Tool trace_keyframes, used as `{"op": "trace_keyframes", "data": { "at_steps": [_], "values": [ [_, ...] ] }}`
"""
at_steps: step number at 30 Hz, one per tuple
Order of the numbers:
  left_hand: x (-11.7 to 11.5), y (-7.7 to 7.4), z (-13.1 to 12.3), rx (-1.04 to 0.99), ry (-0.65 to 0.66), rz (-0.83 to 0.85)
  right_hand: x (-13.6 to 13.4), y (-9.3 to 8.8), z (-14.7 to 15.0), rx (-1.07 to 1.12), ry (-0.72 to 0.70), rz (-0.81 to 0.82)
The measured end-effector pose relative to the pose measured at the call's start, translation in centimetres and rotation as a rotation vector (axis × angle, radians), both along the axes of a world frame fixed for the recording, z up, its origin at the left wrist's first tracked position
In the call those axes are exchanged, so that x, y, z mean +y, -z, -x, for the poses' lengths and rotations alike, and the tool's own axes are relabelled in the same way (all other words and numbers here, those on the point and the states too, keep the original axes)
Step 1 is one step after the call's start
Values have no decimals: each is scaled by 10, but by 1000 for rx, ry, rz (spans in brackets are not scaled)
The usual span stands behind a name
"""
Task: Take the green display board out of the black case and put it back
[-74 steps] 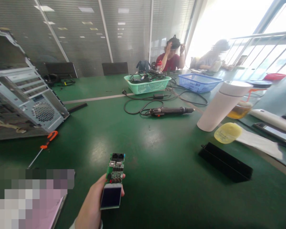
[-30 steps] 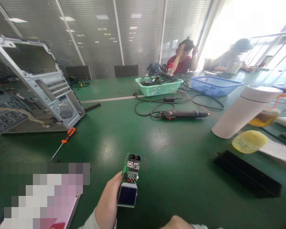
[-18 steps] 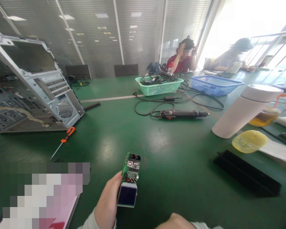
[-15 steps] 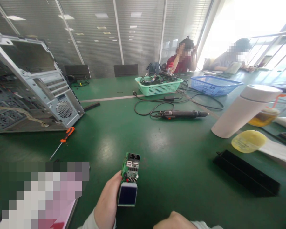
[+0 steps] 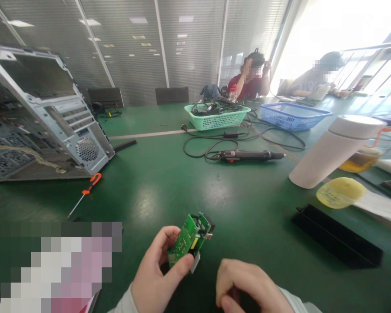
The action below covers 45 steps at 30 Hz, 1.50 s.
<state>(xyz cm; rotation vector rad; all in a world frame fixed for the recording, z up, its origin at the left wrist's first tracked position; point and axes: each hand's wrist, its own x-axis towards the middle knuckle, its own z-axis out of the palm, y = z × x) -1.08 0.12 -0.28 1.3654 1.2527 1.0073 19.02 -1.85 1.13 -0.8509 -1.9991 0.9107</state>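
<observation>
A small green circuit board assembly (image 5: 186, 239) is held up over the table in my left hand (image 5: 158, 271). Its thumb presses the near side and the fingers wrap behind the far side. Two boards stand face to face, with dark connectors at the upper end and part of a display edge at the lower right. To the right of it, apart from the boards, my right hand (image 5: 249, 282) hangs with curled fingers and the thumb tucked in. What those fingers hold, if anything, is hidden.
An open metal computer case (image 5: 48, 117) stands at left, with an orange-handled screwdriver (image 5: 89, 184) before it. A corded electric screwdriver (image 5: 247, 156) lies ahead. Behind are a green basket (image 5: 220, 121) of cables and a blue basket (image 5: 289, 119). A white tumbler (image 5: 332, 152) and black angled part (image 5: 339, 237) are at right.
My left hand has turned the circuit board assembly, so its display no longer faces me and the green back shows. My right hand has risen further into view, fingers curled.
</observation>
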Motion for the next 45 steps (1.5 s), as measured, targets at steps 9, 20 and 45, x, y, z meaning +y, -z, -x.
{"op": "trace_keyframes", "data": {
  "at_steps": [9, 20, 45],
  "values": [
    [-8, -12, -7, 370, 54, -492, 8, 14, -2, -258, 329, -628],
    [-12, -9, -8, 460, 201, -607, 12, 8, -6, -313, 259, -653],
    [-4, -5, -8, 401, 55, -378, -9, 2, -204, -457, 1339, 23]
  ]
}}
